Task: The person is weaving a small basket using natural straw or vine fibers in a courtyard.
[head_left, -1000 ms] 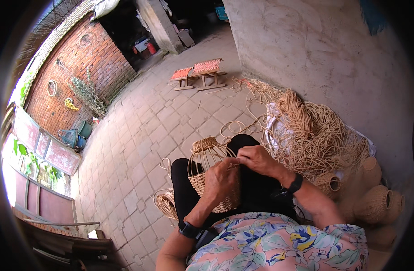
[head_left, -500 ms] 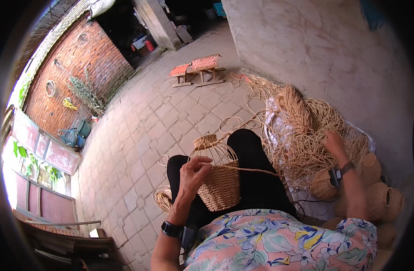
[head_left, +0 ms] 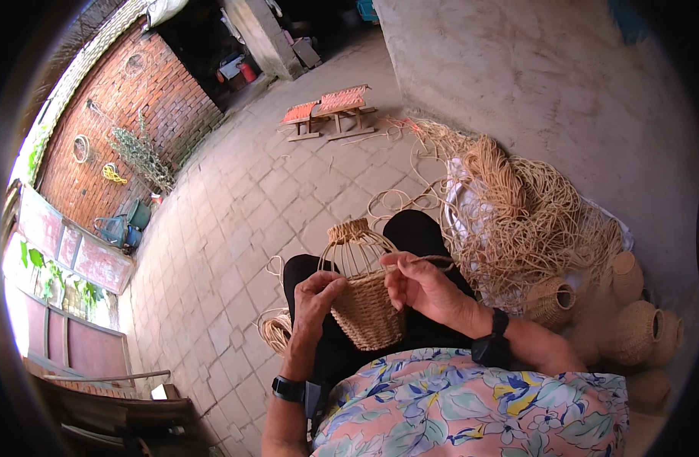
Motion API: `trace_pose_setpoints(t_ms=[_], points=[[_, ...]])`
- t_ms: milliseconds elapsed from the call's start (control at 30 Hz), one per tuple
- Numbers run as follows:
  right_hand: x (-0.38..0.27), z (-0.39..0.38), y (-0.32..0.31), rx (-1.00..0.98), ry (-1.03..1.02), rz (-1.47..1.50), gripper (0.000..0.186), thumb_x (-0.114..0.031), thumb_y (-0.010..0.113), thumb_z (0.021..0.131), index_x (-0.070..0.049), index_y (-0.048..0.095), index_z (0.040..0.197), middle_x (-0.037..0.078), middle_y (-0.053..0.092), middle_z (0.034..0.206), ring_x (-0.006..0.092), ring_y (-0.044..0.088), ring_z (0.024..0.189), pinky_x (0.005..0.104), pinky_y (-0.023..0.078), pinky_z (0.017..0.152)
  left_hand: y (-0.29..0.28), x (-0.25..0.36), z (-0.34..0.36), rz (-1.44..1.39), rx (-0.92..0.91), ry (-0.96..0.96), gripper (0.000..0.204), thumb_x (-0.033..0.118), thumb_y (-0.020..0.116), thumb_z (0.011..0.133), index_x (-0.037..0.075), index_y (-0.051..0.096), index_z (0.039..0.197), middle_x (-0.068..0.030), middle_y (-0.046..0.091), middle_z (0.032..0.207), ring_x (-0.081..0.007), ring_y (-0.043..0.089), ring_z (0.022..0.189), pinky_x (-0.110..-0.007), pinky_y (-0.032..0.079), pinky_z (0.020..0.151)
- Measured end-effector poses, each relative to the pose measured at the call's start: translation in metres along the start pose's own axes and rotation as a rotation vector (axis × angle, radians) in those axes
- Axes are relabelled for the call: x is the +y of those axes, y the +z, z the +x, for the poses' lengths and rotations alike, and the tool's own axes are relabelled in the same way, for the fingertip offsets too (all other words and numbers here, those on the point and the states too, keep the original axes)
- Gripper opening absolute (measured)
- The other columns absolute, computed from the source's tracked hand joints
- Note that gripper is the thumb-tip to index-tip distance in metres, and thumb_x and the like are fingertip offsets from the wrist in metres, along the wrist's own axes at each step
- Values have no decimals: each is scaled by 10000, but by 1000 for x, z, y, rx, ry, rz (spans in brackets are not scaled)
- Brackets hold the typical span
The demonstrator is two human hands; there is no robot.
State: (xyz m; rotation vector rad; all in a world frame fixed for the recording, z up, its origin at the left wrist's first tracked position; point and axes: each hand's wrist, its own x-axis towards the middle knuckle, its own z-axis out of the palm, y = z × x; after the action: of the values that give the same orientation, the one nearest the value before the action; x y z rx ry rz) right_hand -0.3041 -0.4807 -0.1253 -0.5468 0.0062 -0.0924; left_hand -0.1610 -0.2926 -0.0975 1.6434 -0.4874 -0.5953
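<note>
A half-woven straw-coloured basket (head_left: 367, 316) sits upright between my knees. Its lower body is closely woven, bare ribs rise above that, and a narrow woven ring (head_left: 348, 230) tops it. My left hand (head_left: 311, 305) is closed on the left side of the basket, thumb and fingers at the edge of the weave. On the opposite side, my right hand (head_left: 433, 293) pinches a twisted cord (head_left: 445, 260) beside the ribs, its lower fingers curled near the basket wall. Part of the cord is hidden behind my right fingers.
A large heap of loose cord (head_left: 543, 221) lies to my right by the wall, partly on white sheeting. Several woven baskets (head_left: 633, 335) stand near my right elbow. A cord coil (head_left: 275, 333) rests beside my left knee. Low stools (head_left: 342, 103) stand ahead on the paving.
My right hand has come back from the cord heap to the basket's right side and now pinches the cord there. My left hand has lowered slightly and closed on the basket.
</note>
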Motion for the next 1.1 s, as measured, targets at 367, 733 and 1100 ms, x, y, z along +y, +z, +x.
trace_pose_setpoints(t_ms=[367, 733, 1100], points=[[-34, 32, 3, 84, -86, -530, 268, -277, 507, 1000, -23, 581, 1041, 78, 653, 852, 108, 636, 709, 251, 552, 650, 3, 17, 13, 583, -80, 68, 275, 271, 672, 849, 1, 712, 884, -33, 629, 654, -90, 595, 628, -260, 481, 583], [-26, 91, 28, -213, -405, -1772, 129, -96, 596, 800, 8, 652, 851, 164, 672, 751, 291, 656, 666, 371, 529, 634, 7, 6, 6, 131, -56, -85, 181, 203, 692, 809, 22, 699, 805, 19, 600, 654, -59, 517, 534, -213, 421, 492], [15, 75, 26, 110, -506, -1442, 203, -67, 605, 788, 0, 573, 977, 93, 586, 658, 203, 588, 547, 347, 467, 501, -18, -13, 9, 69, -106, -90, 171, 201, 669, 844, 31, 685, 846, 28, 573, 648, -55, 481, 513, -209, 366, 479]])
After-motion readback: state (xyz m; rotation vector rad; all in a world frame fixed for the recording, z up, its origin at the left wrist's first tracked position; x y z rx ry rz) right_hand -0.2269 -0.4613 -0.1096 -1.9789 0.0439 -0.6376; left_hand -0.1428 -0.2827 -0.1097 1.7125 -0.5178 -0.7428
